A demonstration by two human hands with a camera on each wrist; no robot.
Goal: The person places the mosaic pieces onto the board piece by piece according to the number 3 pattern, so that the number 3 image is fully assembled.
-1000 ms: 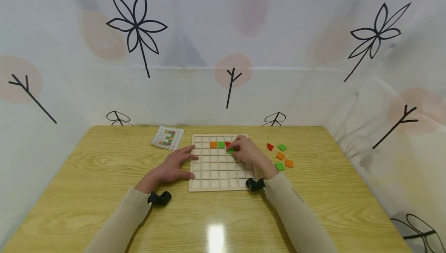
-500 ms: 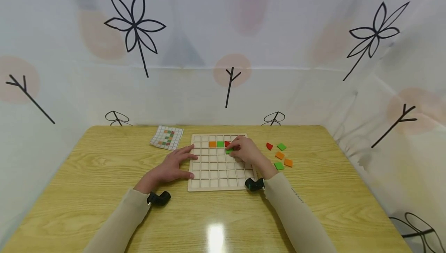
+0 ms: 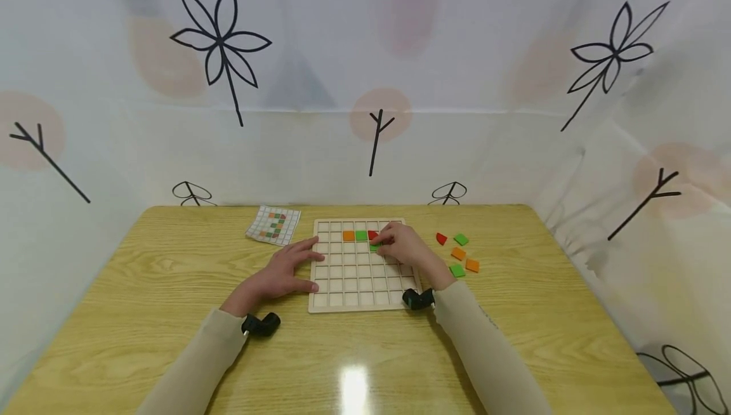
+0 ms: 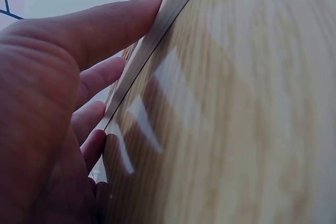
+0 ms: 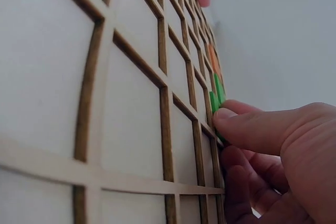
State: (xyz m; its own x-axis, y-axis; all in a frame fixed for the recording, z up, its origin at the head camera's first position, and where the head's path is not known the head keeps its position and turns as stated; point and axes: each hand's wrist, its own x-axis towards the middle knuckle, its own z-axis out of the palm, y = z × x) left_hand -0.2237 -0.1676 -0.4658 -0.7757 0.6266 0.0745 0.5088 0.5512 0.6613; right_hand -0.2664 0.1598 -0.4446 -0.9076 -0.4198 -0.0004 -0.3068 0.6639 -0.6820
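A pale wooden grid board (image 3: 351, 272) lies on the table. My left hand (image 3: 282, 274) rests at its left edge, fingers spread, with the fingertips over the rim; in the left wrist view the thumb (image 4: 121, 22) touches the board's side. In an upper row sit an orange tile (image 3: 348, 236), a green tile (image 3: 361, 236) and a red tile (image 3: 373, 235), the last partly covered. Just below the red one, my right hand (image 3: 404, 245) pinches another green tile (image 3: 374, 248) at its cell. In the right wrist view the thumb (image 5: 252, 127) hides part of it.
Right of the board lie loose pieces: a red quarter-round tile (image 3: 441, 238), two green tiles, one at the back (image 3: 460, 239), and two orange tiles, one nearer the board (image 3: 459, 254). A printed pattern sheet (image 3: 274, 224) lies at the back left. A patterned cloth (image 3: 320, 161) hangs behind the table.
Almost nothing differs: both hands keep their places, with the right fingers on the green tile throughout. The head view has shifted very slightly.
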